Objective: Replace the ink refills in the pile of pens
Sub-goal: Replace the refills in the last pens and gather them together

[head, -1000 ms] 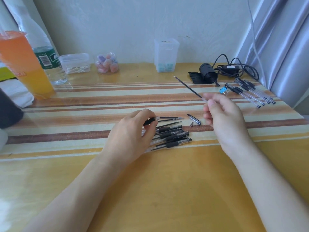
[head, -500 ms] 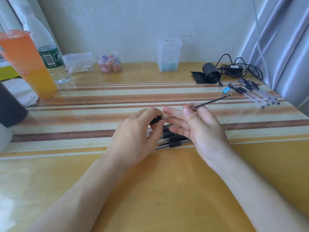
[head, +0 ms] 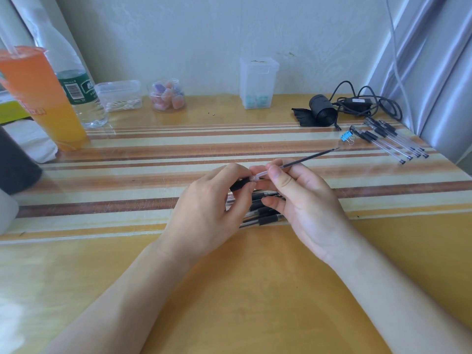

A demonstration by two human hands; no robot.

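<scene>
My left hand (head: 212,203) grips a pen barrel (head: 241,183) by its black rubber sleeve, just above the table. My right hand (head: 304,200) pinches a thin ink refill (head: 304,160) between thumb and fingers; its clear end meets the open mouth of the barrel and its dark tip points up to the right. Under both hands lies the pile of pens (head: 263,215) with black grips, mostly hidden by my fingers. A second group of pens (head: 390,140) lies at the far right of the table.
A blue binder clip (head: 346,137) sits by the right-hand pens. Behind it are a black roll (head: 322,111) and a cabled adapter (head: 357,102). Along the wall stand a clear box (head: 258,81), a candy jar (head: 167,95), a swab tub (head: 118,95), a water bottle (head: 76,90) and an orange drink (head: 38,98).
My right hand has swung the refill from pointing up-left to pointing right and brought it in to my left hand, so its end now meets the barrel. The left hand lifted the barrel slightly.
</scene>
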